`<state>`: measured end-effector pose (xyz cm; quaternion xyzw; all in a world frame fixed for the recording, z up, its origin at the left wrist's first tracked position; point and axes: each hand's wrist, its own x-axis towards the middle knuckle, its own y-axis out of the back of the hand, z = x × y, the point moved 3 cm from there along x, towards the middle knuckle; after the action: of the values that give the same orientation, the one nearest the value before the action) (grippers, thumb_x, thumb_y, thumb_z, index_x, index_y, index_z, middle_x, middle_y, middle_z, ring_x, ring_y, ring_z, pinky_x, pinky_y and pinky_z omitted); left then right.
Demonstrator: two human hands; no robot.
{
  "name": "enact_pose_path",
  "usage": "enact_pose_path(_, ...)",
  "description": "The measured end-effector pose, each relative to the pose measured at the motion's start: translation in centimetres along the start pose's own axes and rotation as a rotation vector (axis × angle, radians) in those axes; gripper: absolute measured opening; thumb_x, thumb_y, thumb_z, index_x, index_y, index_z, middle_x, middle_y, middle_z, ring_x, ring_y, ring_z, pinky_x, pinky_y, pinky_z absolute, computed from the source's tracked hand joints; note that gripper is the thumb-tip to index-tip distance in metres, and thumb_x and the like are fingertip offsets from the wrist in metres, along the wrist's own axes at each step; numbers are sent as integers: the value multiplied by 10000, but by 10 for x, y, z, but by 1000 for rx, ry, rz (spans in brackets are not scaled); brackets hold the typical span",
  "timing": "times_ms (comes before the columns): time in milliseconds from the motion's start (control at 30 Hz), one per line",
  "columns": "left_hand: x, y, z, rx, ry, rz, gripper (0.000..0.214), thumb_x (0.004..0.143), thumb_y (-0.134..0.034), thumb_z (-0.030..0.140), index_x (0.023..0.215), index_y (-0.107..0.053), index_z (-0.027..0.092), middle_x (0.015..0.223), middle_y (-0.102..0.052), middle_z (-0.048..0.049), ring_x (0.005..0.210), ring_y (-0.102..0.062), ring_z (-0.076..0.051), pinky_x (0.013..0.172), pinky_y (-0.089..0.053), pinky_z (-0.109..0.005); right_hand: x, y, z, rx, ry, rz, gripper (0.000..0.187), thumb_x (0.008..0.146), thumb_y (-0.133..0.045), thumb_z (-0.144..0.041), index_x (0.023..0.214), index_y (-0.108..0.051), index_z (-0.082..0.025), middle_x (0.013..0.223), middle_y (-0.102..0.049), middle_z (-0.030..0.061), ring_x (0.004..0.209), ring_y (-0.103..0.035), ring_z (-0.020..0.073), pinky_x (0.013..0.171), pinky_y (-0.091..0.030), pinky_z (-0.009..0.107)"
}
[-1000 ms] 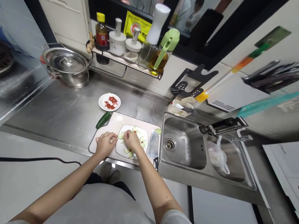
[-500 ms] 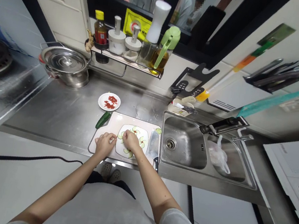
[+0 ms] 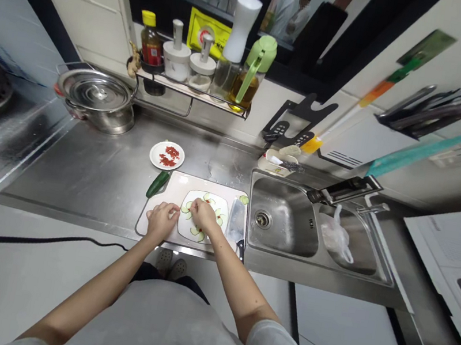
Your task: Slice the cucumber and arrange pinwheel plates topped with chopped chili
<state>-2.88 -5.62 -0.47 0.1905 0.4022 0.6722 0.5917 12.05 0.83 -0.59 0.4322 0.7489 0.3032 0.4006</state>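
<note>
Both hands at a plate of green slices

The steel surface carries everything, with a sink at the right. Near the sink lies a pale cutting board, probably set there to keep water and waste close. A square white plate rests on the board, centred before the body, likely so both hands reach it equally. The knife lies along the board's right edge, seemingly parked clear of the fingers. Beyond the board sits a small round plate.

The right hand is over the square plate, its fingers bunched; the left hand is curled beside the plate's left rim, perhaps to steady. How far either grip is parted, or whether it has hold of anything, I cannot tell.

A green cucumber lies at the board's left corner. Thin slices ring the square plate; red bits fill the round one, contained but reachable.
</note>
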Motion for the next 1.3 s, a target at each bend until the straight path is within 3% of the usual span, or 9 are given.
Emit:
enact_pose_path(300, 3, 1, 2, -21, -11, 25, 190, 831, -534, 307, 925, -694, 261, 951, -637, -39, 950, -551, -228, 859, -311, -372, 2, 8, 7, 52, -27, 79, 101, 866, -487, -196, 884, -587, -192, 829, -641, 24, 724, -518, 138, 608, -282, 229)
enact_pose_path(500, 4, 2, 2, -23, -14, 39, 185, 832, -536, 311, 924, -689, 264, 945, -643, -35, 945, -554, -228, 856, -303, -380, -4, 18, 14, 86, -72, 144, 78, 832, -552, -261, 867, -587, -200, 823, -628, 12, 719, -509, 133, 621, -291, 223)
enact_pose_path(833, 3, -3, 7, -7, -37, 19, 188, 838, -531, 316, 930, -683, 257, 963, -641, -43, 955, -549, -231, 857, -299, -382, -7, 2, 3, -2, -104, 68, 142, 843, -567, -345, 876, -587, -209, 789, -625, 11, 704, -507, 142, 585, -258, 235)
enact_pose_path(1300, 3, -5, 6, 10, -9, -14, 196, 838, -523, 321, 930, -680, 251, 973, -638, -52, 971, -541, -236, 855, -299, -380, -4, 2, 4, -31, -126, 48, 132, 834, -578, -325, 891, -592, -206, 823, -641, 20, 761, -536, 154, 595, -271, 239)
